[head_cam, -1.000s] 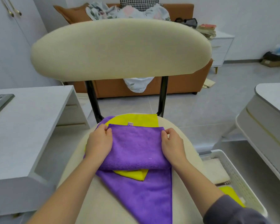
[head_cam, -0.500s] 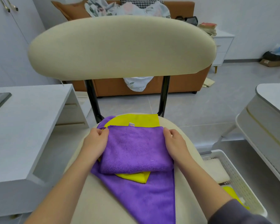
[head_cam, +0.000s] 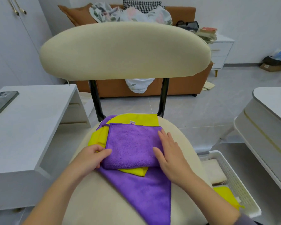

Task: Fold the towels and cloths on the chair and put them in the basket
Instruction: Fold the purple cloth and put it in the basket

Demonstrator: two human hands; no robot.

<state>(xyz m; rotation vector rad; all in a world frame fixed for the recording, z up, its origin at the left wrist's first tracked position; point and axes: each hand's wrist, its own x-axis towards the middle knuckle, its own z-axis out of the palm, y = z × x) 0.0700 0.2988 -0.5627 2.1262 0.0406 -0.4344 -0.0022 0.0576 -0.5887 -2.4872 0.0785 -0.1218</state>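
Three cloths lie stacked on the chair seat. A purple cloth folded to a small rectangle is on top, a yellow cloth is under it, and a second purple cloth lies flat at the bottom, running toward the near edge. On the floor just right of the chair sits the basket. A cream towel and a yellow piece already lie in it.

Grip, left hand: closed on the near-left corner of the folded cloth, thumb on top, fingers curled at its edge.
Grip, right hand: wide, fingers straight, palm flat on the right edge of the same cloth. It presses, it does not hold.

Step, as judged: the fold on the top cloth looks finished, and this is the squaring-up before the lift. Transfer to the basket is not yet done.

Next move calls for:
- Getting the right fingers under the right edge so both sides are carried.
- A level lift, so the layers do not slide open and the yellow cloth beneath is not dragged along.
- A carry right and down onto the pile in the basket.

Two cloths are left to fold.
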